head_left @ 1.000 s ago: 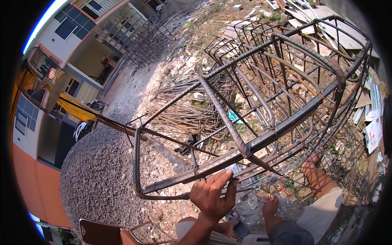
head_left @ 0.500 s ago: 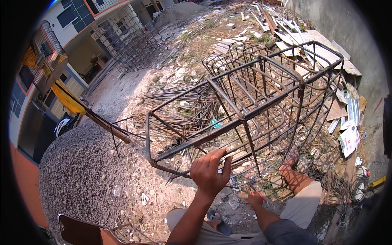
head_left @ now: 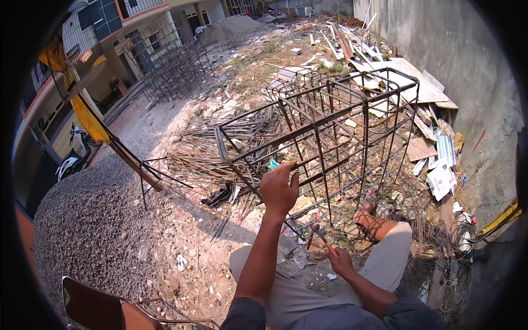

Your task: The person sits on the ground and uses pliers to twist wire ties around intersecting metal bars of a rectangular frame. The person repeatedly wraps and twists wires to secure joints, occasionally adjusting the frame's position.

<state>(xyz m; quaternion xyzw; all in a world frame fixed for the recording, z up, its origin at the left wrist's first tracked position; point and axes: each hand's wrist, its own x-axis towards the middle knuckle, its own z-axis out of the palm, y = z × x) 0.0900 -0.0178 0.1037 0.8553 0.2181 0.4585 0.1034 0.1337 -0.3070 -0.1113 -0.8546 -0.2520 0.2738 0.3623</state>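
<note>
A long cage of dark steel rebar (head_left: 325, 176), with square hoops tied along it, stretches from in front of me toward the far right. My left hand (head_left: 279, 190) is closed around a rebar near the cage's close end, its thumb along the side and its palm side hidden. Lower and to the right, my right hand (head_left: 342, 263) grips a pair of pincers (head_left: 328, 247) by orange-red handles. Their dark jaws point up and left, just below the cage's lower bars. Whether the jaws touch a wire or bar, I cannot tell.
Loose rebar (head_left: 220, 146) lies piled behind the cage. A gravel heap (head_left: 93, 220) rises at left, near a chair (head_left: 91, 305). Boards and scrap (head_left: 407, 82) lie along the concrete wall (head_left: 456, 60). Tangled wire (head_left: 434, 242) is at right, beside my bare foot (head_left: 367, 206).
My view has shifted, and the cage shows more of its side. The pincers have come up and left, with their jaws now visible. My left hand stays on the rebar.
</note>
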